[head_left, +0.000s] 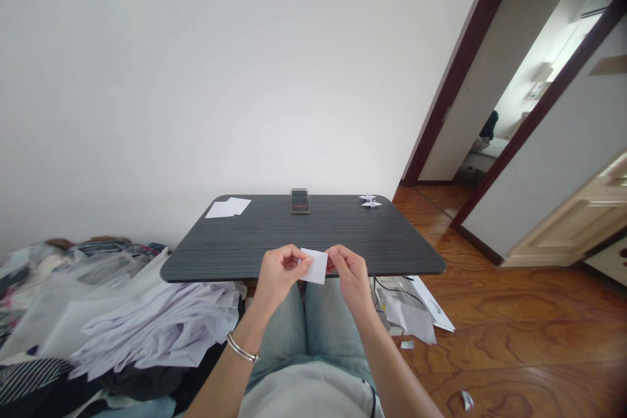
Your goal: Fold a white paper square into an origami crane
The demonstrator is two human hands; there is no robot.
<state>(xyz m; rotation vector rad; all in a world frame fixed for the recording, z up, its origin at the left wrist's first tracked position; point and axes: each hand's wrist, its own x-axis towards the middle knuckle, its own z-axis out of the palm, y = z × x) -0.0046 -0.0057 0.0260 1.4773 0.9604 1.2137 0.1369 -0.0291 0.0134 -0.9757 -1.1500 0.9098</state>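
A small white paper square [314,266] is held upright in front of me, above the near edge of a dark grey wood-grain table [245,241]. My left hand [280,274] pinches its left side between the fingers and thumb. My right hand [351,276] grips its right side the same way. Both hands hover over my lap, and neither touches the table. At the far edge lie a phone [300,201], a few loose white paper sheets [228,208] and two small folded paper cranes [371,204].
A heap of clothes and plastic sheeting [147,320] rises at the left of the table. Crumpled white papers and a black cable [406,307] lie under its right side, with paper scraps on the wooden floor [514,333]. A doorway [509,91] stands at the right.
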